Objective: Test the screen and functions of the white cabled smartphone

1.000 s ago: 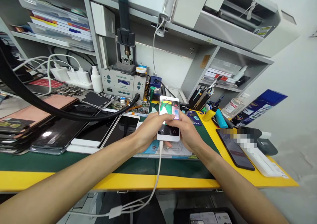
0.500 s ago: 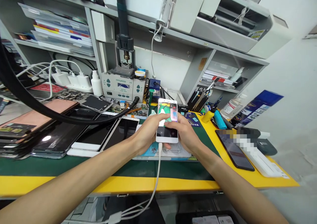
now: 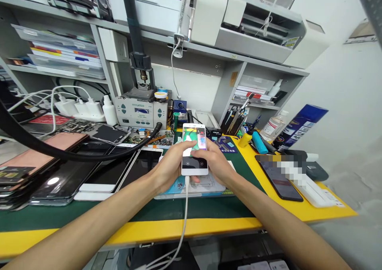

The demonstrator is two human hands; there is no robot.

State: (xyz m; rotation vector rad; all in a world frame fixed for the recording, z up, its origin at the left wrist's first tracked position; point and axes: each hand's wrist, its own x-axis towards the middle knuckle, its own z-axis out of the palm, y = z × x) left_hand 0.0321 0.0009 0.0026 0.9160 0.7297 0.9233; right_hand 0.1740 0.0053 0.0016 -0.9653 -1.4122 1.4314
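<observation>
Upright between both hands is a white smartphone (image 3: 194,166), its lit screen showing a picture with green, white and pink areas above a dark bar. My left hand (image 3: 170,166) wraps its left side, thumb over the screen. My right hand (image 3: 217,162) closes round the right side, its thumb also on the glass. A white charging cable (image 3: 186,206) is plugged into the bottom edge and hangs down past the bench front. Below the hands, a clear-and-blue flat package (image 3: 205,186) lies on the green mat (image 3: 143,210).
Several phones, among them a white one (image 3: 97,187), lie at left under a thick black hose (image 3: 89,155). Behind stands a grey rework station (image 3: 140,111). At right are a dark phone (image 3: 280,180), a yellow bottle (image 3: 245,138) and a blue spray can (image 3: 301,127).
The view has shifted slightly, so the hands and phone appear a little further left and lower. Both hands keep the same hold on the phone, thumbs on its screen.
</observation>
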